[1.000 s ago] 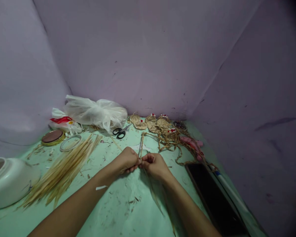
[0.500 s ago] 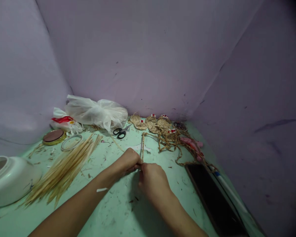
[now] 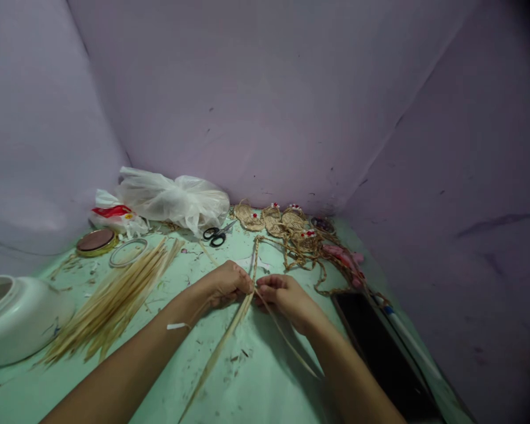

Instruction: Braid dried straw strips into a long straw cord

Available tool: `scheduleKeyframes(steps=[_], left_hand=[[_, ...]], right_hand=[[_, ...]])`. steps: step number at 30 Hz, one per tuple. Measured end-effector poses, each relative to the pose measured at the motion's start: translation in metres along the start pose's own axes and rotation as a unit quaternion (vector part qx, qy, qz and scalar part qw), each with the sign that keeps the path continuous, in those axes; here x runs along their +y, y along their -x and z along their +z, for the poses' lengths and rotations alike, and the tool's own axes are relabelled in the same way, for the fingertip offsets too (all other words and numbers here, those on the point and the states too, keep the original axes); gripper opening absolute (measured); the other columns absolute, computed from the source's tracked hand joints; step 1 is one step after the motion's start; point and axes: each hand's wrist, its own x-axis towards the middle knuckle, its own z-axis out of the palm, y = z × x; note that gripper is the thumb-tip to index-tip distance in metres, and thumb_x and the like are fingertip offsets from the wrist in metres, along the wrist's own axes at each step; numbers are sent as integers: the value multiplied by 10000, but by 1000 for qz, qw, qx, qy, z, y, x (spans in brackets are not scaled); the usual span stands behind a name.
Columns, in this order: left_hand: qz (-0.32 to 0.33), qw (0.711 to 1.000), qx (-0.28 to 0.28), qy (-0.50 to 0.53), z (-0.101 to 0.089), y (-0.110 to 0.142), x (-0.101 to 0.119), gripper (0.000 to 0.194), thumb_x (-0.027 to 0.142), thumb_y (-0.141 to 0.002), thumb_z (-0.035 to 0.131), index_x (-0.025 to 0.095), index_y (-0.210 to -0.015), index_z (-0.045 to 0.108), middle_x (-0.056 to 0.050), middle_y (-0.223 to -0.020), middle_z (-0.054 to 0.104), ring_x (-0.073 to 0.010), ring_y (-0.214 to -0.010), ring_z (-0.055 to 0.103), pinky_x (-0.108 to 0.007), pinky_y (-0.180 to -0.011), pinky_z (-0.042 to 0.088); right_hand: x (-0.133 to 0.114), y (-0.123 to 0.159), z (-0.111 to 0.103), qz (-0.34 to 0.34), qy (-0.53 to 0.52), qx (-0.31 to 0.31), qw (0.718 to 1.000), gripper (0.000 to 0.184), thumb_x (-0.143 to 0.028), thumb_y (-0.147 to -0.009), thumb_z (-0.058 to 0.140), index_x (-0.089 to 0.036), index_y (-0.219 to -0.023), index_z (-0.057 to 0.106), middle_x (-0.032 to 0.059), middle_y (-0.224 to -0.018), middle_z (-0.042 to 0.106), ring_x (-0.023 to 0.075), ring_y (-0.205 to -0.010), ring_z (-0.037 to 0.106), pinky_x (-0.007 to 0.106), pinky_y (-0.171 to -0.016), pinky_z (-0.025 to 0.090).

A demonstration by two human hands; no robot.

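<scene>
I saw the white jar [image 3: 29,323] at the left edge of the green surface [image 3: 247,394], its mouth open. Just beside it a bundle of straw strips [image 3: 115,297] lay slantwise, one end toward the far edge, with a round tin [image 3: 95,241] and a pale ring [image 3: 115,259] near the far left corner. A small bag with red on it [image 3: 119,222] and a larger translucent bag [image 3: 176,200] lay along the far edge, with black-handled scissors [image 3: 216,237] just in front. Then came my left hand [image 3: 230,284], its grip closed, fingers curled in, on the lower end of the braid [image 3: 255,259], which ran toward the far edge near the middle of the surface. Loose strands [image 3: 239,318] trailed toward the near edge. My right hand [image 3: 285,297] was just beside the braid, its grip mostly closed at a single strand [image 3: 291,347]; I could not tell whether it pinched it. Beyond, beaded woven pieces [image 3: 294,221] lay by the far edge, tangled cord [image 3: 300,259] before them, and a dark slab [image 3: 380,353] lay along the right edge
</scene>
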Motion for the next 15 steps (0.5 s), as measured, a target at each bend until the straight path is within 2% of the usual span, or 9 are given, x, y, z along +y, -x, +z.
scheduleKeyframes(steps=[2,5,9,12,15], left_hand=[[5,1000,-6,-4,2,1,1,60,187,-482,520,143,-486,479,77,-301,299,-31,-260,186,-184,-309,72],[17,1000,1,-21,7,1,0,59,158,-482,487,150,-443,443,78,-298,257,-33,-277,160,-196,-319,63],[48,992,78,-86,17,-2,-8,70,105,-457,475,144,-414,436,68,-325,269,-40,-328,197,-197,-337,106],[67,979,128,-141,20,-6,-15,27,125,-460,489,136,-435,488,43,-372,338,-71,-374,302,-198,-352,193],[108,971,129,-167,17,-12,-19,61,158,-494,482,128,-478,532,21,-426,403,-89,-424,361,-199,-383,245]], right_hand=[[5,-4,7,21,-7,-39,999,85,-169,-655,472,-134,-593,518,-34,-414,457,71,-356,403,199,-409,324],[7,-3,2,-2,113,-18,993,124,-174,-618,495,-132,-503,517,-50,-369,395,48,-331,311,188,-373,243],[-3,14,-29,-65,311,-31,948,144,-217,-592,536,-127,-494,592,-5,-412,490,85,-412,409,199,-405,255],[-21,20,-45,-122,356,67,924,173,-254,-641,518,-147,-617,651,32,-552,597,123,-510,490,213,-464,312],[-43,9,-32,-152,351,101,919,247,-326,-686,495,-152,-732,665,46,-598,620,130,-504,496,221,-464,325]])
